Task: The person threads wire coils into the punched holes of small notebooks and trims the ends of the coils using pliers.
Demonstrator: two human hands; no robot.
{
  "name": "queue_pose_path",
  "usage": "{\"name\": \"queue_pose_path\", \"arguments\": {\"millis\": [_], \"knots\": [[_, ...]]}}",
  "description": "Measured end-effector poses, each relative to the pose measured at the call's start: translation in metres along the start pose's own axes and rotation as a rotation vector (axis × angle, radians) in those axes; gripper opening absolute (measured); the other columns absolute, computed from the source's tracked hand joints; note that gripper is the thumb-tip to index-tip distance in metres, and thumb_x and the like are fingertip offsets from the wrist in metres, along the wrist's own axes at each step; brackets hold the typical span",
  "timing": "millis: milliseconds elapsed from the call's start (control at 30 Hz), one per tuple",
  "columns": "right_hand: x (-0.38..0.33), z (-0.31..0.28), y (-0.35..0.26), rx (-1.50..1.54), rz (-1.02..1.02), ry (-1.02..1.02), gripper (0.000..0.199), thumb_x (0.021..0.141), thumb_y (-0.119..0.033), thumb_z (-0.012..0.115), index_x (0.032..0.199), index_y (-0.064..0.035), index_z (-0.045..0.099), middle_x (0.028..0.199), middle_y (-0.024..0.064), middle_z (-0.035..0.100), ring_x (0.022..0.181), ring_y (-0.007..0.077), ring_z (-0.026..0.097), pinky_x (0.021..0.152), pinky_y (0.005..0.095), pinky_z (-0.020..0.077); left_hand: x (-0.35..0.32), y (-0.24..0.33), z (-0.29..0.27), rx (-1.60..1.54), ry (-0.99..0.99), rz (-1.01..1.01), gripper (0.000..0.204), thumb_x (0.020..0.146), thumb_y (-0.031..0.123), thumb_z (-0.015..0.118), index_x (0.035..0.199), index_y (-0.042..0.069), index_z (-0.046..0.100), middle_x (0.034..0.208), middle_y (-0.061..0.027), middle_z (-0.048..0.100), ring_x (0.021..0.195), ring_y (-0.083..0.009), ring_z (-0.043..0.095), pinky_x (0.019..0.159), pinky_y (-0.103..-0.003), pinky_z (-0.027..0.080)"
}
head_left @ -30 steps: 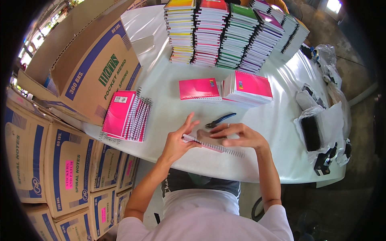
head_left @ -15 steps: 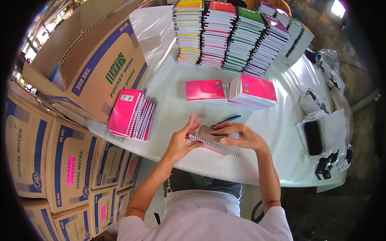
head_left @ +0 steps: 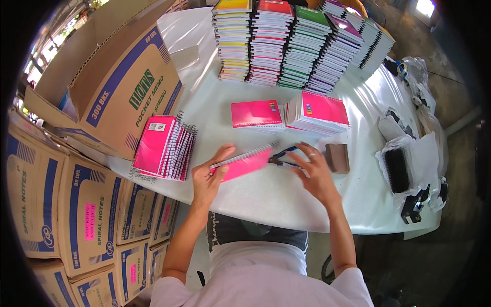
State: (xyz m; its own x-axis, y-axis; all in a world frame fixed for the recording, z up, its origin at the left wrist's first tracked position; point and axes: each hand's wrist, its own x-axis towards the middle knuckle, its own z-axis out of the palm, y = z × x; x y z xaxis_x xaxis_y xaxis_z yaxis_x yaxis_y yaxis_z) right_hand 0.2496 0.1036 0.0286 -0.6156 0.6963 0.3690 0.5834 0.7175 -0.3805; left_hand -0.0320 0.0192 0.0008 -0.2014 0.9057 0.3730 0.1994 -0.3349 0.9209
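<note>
Here we are over a pale, glossy-covered table (head_left: 245, 202), and our left hand (head_left: 206, 176) is clamped on one end of a pink notebook (head_left: 246, 165), thumb in front, holding it tilted above the near part of the surface. Along its upper edge we catch a thin coil (head_left: 250, 153), ridged, metallic-looking, a little blurred.

Over to our right hand (head_left: 318, 176): apart from the notebook, fingers spread and curved, right at the pliers (head_left: 283, 153), slim with blue handles. Whether fingertips meet handle, we cannot tell. Just beside that hand sits a brown block (head_left: 337, 158), squarish, matte, round-cornered.

Farther back we've got two pink stacks, a low one (head_left: 254, 113) and a taller one (head_left: 325, 108), smooth covers over white page edges. Left of the hands, a fanned pink pile (head_left: 153, 148) bristles with loose-looking wire loops, next to a big corrugated cardboard box (head_left: 130, 89), flaps up. And on the right, a black ridged bundle (head_left: 398, 171) lies in crinkled white wrapping!
</note>
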Motion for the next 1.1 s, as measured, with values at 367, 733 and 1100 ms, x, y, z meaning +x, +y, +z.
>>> {"name": "queue_pose_path", "arguments": {"millis": [367,733,1100], "knots": [[-0.012,0.021,-0.081,0.126,-0.037,-0.005,0.043,0.085,-0.018,0.071,0.127,-0.0158,0.065,0.106,0.014,0.053,0.097,0.031,0.054,0.084,0.044,0.0469,-0.027,-0.004,0.027,0.842,0.053,0.165,0.055,0.084,0.015,0.075,0.137,0.015,0.058,0.123,-0.0097,0.068,0.115,-0.0319,0.065,0.078,-0.038,0.059],[0.005,-0.003,-0.089,0.574,0.393,-0.389,0.027,0.094,-0.021,0.066,0.119,-0.0104,0.069,0.088,0.0115,0.059,0.077,0.0212,0.057,0.063,0.0328,0.0489,-0.024,0.01,0.032,1.021,0.032,0.221,0.072,0.073,0.01,0.079,0.141,0.016,0.054,0.123,-0.0047,0.069,0.111,-0.0336,0.066,0.077,-0.038,0.059],[-0.009,0.002,-0.013,0.007,0.281,-0.045,0.025,0.095,-0.019,0.063,0.115,-0.0055,0.069,0.092,0.015,0.062,0.087,0.0307,0.06,0.078,0.0402,0.0492,0.009,0.09,-0.1,1.349,0.231,0.268,0.073,0.071,0.033,0.079,0.139,0.02,0.056,0.139,-0.0009,0.058,0.13,-0.0327,0.053,0.104,-0.045,0.047]]}}
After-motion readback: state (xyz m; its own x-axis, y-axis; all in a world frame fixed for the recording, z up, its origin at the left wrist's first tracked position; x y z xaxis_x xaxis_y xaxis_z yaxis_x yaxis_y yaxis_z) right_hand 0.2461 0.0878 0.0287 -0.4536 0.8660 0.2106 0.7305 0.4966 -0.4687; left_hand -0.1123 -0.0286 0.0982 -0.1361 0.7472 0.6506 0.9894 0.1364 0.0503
